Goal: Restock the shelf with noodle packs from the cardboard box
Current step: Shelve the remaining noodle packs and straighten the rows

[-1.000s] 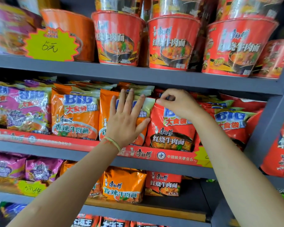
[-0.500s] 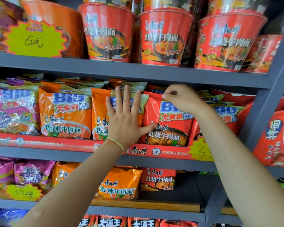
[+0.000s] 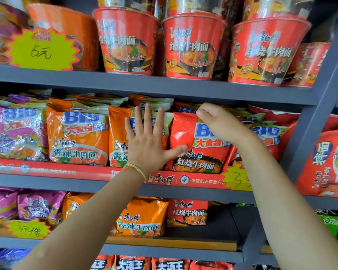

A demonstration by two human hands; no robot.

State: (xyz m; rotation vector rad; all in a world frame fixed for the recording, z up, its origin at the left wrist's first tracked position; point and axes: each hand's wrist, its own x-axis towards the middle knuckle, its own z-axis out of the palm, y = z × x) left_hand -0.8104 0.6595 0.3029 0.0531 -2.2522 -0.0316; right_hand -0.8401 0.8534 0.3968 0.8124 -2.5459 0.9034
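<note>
Both hands work at the middle shelf (image 3: 164, 191), centre of frame. Left hand (image 3: 146, 145) lies flat with fingers straight and spread against the face of an orange noodle pack (image 3: 118, 141), thumb stretched right onto the neighbouring red noodle pack (image 3: 185, 137); it presses and grips nothing. Right hand (image 3: 217, 123) has its fingers curled at the top edge of the red pack, apparently pinching the upper seam; the fingertips themselves are hidden behind the hand.

Red pack stands upright at the front of its row, just right of the orange pack and touching it, its lower edge behind the red price strip (image 3: 86, 171). Cardboard box is not in view.

Judgement: the step in hand is seating and squaring this red pack in its row, the left hand bracing the adjacent stock. The next move calls for pushing the pack back until upright and flush, then releasing without the orange row toppling forward, and returning to the box for another pack.

Red noodle bowls (image 3: 193, 47) fill the shelf above.
</note>
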